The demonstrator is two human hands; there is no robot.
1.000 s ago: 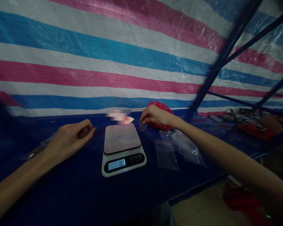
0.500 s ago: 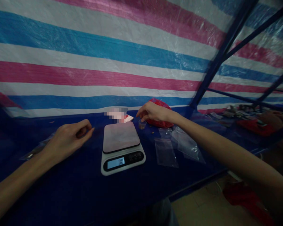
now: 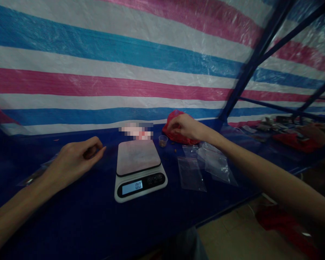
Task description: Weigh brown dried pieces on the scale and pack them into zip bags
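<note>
My right hand (image 3: 185,126) reaches into the mouth of a red plastic bag (image 3: 176,117). Its fingers curl inward, and whatever they pinch is hidden. Just left of the bag stands a small clear plastic cup (image 3: 163,141) with some brownish bits at the bottom. On the blue table my left hand (image 3: 78,155) rests with fingers curled and thumb tip close to them, nothing visible in its grasp. Between the hands sits a white kitchen scale (image 3: 138,159), its plate bare and its display reading 0.0.
Clear zip bags (image 3: 191,173) lie right of the scale. A tiny brown bit (image 3: 175,151) is beside the cup. Behind the scale is a blurred-out pale item (image 3: 137,130). Another clear bag (image 3: 36,173) lies partly behind my left forearm. Blue metal bars (image 3: 239,79) rise at right.
My right hand has moved from above the cup rightward to the red bag, leaving the cup standing with brownish bits in it. The tiny bit now lies on the table. My left hand stays put.
</note>
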